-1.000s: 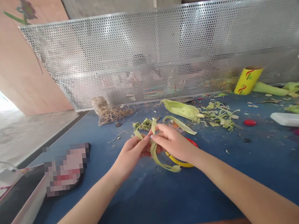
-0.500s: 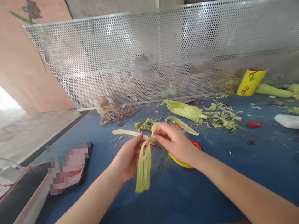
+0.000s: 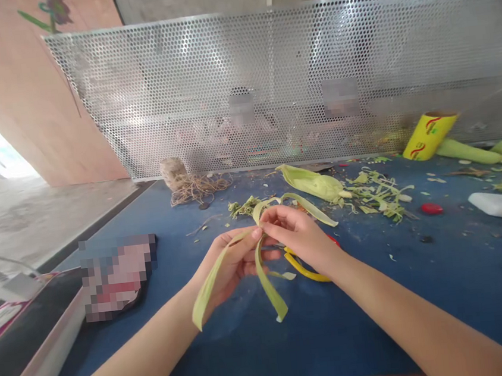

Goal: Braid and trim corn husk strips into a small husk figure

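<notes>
Above the blue table (image 3: 425,307), my left hand (image 3: 230,265) and my right hand (image 3: 298,237) meet and pinch pale green corn husk strips (image 3: 267,282) between their fingertips. Two long strips hang down from the pinch, one across my left wrist, one toward the table. A shorter strip loops over the top of my right fingers. Under my right hand lies a yellow-handled tool (image 3: 305,272) with a red part beside it, partly hidden. Behind my hands rests a corn cob in its husk (image 3: 313,182).
Husk scraps (image 3: 377,192) litter the table behind the cob. A bundle of twine (image 3: 192,187) sits at the back left, a yellow roll (image 3: 429,133) and green stalks at the back right. A perforated metal screen (image 3: 267,84) closes the far edge. A white appliance (image 3: 21,350) stands left.
The husk strips have shifted in my fingers: the strip that stuck out to the left now hangs down over my left wrist, and the two hanging strips have spread apart.
</notes>
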{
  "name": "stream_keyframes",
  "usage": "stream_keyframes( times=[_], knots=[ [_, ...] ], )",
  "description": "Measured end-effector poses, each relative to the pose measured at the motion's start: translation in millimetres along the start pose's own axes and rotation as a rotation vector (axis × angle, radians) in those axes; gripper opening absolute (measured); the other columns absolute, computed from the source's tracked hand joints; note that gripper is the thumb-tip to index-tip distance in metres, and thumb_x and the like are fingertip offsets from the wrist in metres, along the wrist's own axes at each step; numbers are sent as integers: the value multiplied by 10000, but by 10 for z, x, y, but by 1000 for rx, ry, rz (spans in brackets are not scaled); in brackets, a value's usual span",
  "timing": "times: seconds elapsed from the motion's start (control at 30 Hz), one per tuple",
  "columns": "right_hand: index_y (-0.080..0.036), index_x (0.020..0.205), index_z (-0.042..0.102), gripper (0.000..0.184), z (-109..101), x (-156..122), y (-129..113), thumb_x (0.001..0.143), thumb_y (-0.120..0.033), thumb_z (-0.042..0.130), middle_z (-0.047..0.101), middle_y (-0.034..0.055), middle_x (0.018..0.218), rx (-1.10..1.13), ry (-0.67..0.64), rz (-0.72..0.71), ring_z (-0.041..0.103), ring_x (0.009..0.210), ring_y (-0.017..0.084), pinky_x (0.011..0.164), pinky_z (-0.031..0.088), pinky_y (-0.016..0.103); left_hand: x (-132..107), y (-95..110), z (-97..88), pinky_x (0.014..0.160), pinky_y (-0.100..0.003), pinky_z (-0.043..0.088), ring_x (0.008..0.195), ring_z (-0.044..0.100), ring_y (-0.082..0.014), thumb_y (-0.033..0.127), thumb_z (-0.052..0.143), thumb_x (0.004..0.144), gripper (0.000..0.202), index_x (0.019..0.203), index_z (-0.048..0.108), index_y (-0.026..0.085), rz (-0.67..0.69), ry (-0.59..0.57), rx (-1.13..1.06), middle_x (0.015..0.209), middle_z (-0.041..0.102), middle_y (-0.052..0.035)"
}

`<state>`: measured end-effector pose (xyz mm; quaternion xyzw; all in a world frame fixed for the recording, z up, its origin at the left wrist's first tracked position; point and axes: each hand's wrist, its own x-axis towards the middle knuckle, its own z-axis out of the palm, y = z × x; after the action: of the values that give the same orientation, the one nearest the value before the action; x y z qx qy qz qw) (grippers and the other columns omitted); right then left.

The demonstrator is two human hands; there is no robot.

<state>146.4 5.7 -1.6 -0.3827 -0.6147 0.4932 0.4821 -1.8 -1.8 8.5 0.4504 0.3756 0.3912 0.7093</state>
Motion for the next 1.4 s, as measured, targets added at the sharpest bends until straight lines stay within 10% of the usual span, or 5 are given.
stream_keyframes(
  times=[0.67, 0.87, 1.07, 1.27, 1.4],
  knots=[
    [-185, 820, 529, 245, -15, 22, 25, 822, -423, 471, 539, -14, 680, -2, -108, 5, 481, 578, 95, 565, 390, 245, -29, 128, -21, 421, -172, 519, 480, 643, -117, 315, 392, 890, 340, 846, 658, 107, -125, 60, -212, 543, 670, -32],
    [-220, 857, 555, 78, -59, -26, -65, 789, -257, 552, 555, 29, 890, -508, 218, -501, 520, 856, 163, 782, 394, 325, -28, 98, 22, 454, -127, 522, 584, 675, -119, 221, 425, 883, 281, 782, 636, 66, -72, 163, -207, 615, 694, -68],
    [-299, 932, 621, 159, -107, -92, -155, 848, -242, 498, 556, 5, 880, -867, -53, -675, 533, 816, 137, 793, 297, 360, -39, 51, 21, 424, -116, 505, 406, 592, -64, 173, 411, 886, 312, 663, 610, 83, -72, 149, -207, 471, 618, -14],
    [-223, 756, 599, 103, -44, -130, -183, 767, -142, 537, 568, -5, 815, -760, 26, -638, 521, 778, 132, 792, 309, 346, -61, 31, 49, 386, -148, 503, 428, 602, -92, 213, 443, 872, 264, 735, 625, 79, -65, 142, -127, 537, 653, -47],
    [-211, 736, 526, 65, -60, -65, -150, 779, -259, 515, 532, -18, 671, -244, 160, -256, 497, 615, 119, 593, 390, 262, -63, 50, 49, 351, -145, 488, 548, 656, -133, 262, 472, 857, 254, 815, 641, 77, -69, 116, -122, 647, 694, -80]
  ],
)
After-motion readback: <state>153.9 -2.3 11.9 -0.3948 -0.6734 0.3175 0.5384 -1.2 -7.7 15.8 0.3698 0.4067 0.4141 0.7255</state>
